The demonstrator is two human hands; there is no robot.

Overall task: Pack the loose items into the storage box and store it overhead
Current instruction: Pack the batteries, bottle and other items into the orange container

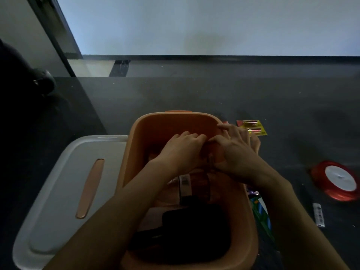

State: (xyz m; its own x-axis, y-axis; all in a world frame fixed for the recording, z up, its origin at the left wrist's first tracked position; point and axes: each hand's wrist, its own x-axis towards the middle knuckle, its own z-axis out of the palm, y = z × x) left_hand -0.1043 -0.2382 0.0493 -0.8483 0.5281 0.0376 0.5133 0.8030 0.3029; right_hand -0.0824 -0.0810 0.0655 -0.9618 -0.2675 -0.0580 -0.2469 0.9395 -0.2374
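An orange storage box (169, 121) stands open on the dark floor in front of me. Both my hands are inside it near the far end. My left hand (183, 149) and my right hand (233, 151) meet over something small between them; what it is stays hidden by the fingers. Lower in the box lie a black object (194, 227) and a dark item with a barcode label (185, 184). The box's grey lid (58, 191) with an orange handle strip lies flat to the left of the box.
On the floor to the right lie a yellow battery pack (252, 127), a red ribbon spool (339, 180), a small silver strip (318, 214) and a green package (261, 213) against the box. A white wall and dark baseboard run behind. A dark shape sits at far left.
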